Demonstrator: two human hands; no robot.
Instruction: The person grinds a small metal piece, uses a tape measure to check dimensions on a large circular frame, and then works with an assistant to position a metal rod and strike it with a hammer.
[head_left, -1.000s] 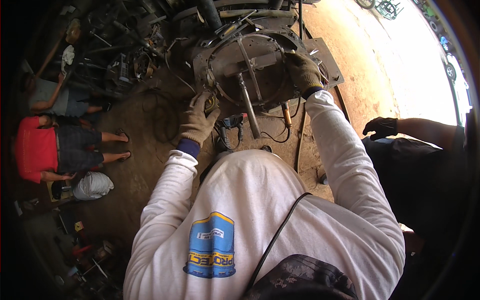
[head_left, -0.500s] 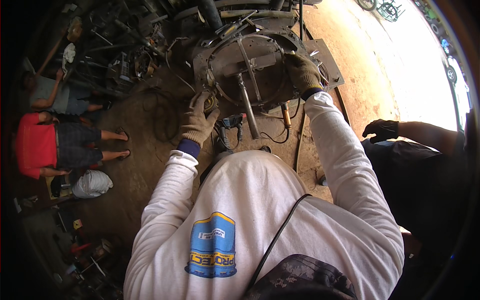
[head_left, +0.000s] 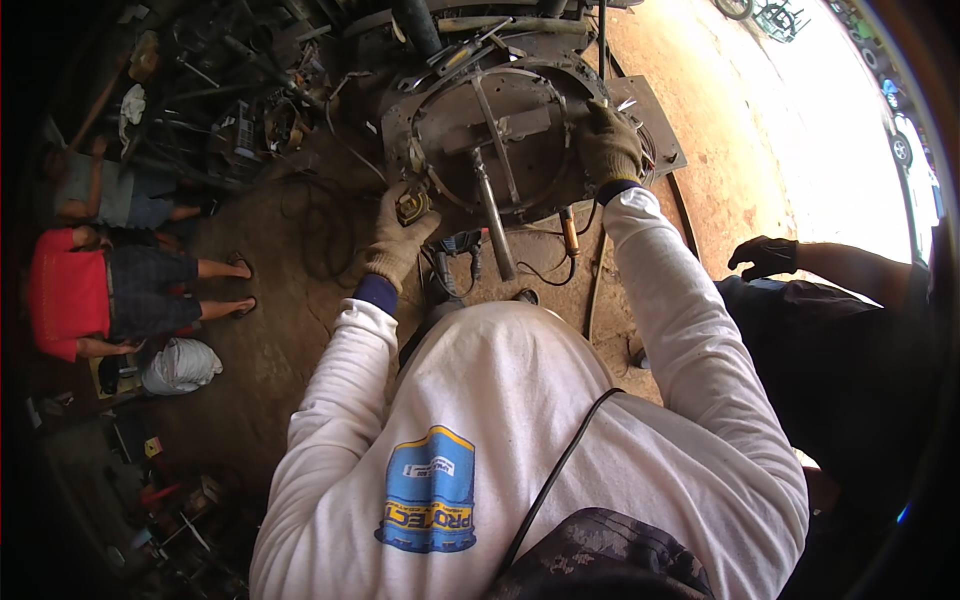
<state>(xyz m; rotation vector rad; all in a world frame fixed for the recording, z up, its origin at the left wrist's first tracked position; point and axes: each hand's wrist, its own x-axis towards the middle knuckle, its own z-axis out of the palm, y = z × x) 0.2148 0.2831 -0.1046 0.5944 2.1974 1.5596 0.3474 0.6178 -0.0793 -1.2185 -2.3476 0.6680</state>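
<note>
A steel ring with a flat cross strip lies on a dark metal work table in front of me. A metal tube sticks out from its middle toward me. At the ring's near left side, my gloved left hand is closed around a yellow and black tape measure. My gloved right hand rests at the right side of the ring with its fingers curled. What those fingers hold, if anything, is hidden.
Hand tools lie at the table's far edge. An orange-handled tool hangs below its near edge, among cables. A person's black-gloved hand is at my right. Two people stand at the left, one in a red shirt. Scrap metal fills the far left.
My left hand has turned, so more of the tape measure shows. My right hand has shifted slightly to the right along the ring's side. The view has moved a little.
</note>
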